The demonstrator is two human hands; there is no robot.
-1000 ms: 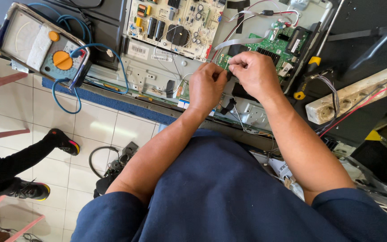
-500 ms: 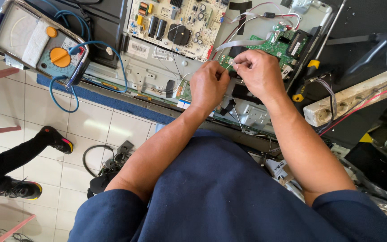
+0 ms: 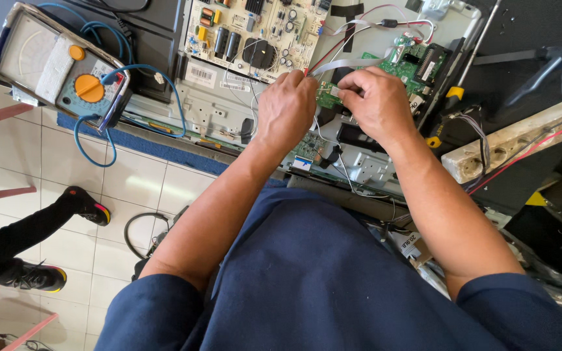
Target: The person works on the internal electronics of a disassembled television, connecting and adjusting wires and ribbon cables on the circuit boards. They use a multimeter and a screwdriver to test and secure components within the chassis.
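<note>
green circuit board [image 3: 417, 68], orange-dialled grey multimeter [image 3: 60, 68], white floor tiles [image 3: 125, 188]

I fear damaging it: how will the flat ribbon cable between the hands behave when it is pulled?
The flat ribbon cable is probably floppy and light: it curves freely above the green circuit board. It looks thin, so likely fragile where the right hand pinches it.

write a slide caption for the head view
Both hands, left hand and right hand, pinch a flat ribbon cable over a green circuit board, meter nearby.

Multimeter [image 3: 60, 68] left — power strip [image 3: 508, 146] right
</note>
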